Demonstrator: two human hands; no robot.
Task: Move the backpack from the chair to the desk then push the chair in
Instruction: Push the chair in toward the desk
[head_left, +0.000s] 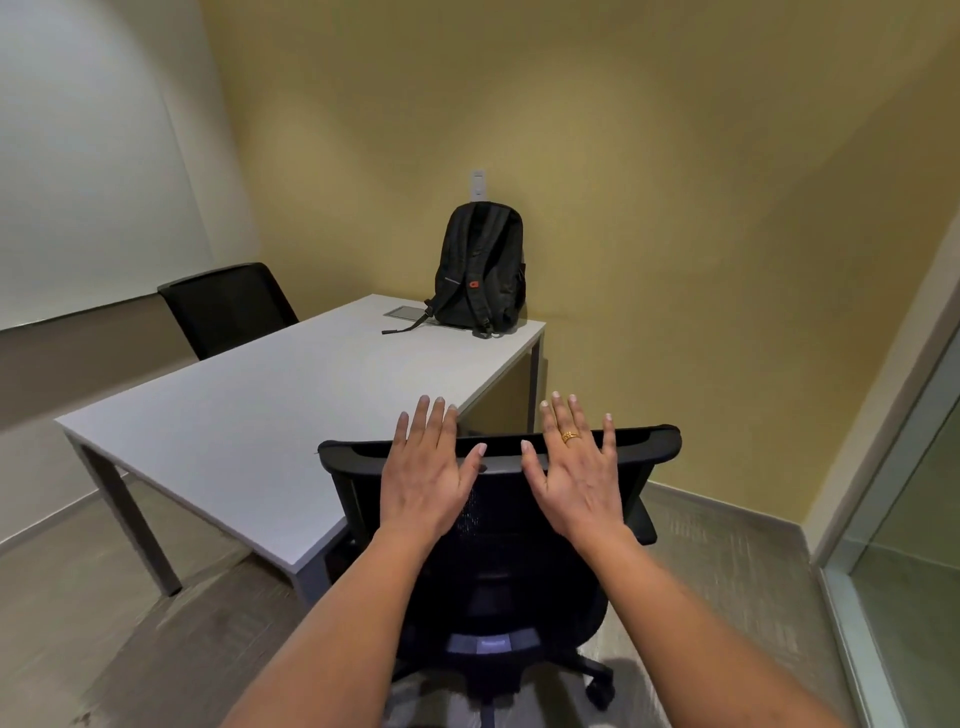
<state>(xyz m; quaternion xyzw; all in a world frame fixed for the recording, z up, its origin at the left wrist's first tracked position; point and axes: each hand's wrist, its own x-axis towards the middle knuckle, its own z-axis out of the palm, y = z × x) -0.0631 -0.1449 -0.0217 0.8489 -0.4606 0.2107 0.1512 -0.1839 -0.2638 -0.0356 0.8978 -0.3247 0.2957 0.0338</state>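
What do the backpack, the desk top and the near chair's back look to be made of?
Backpack: black woven fabric, matte, with webbing straps.
Desk top: smooth pale laminate, probably, with a faint sheen.
Near chair back: black see-through mesh in a likely plastic frame.

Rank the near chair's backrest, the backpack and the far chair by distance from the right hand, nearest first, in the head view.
1. Near chair's backrest: right under the open right hand.
2. Backpack: upright at the desk's far end, by the wall.
3. Far chair: across the desk, far left.
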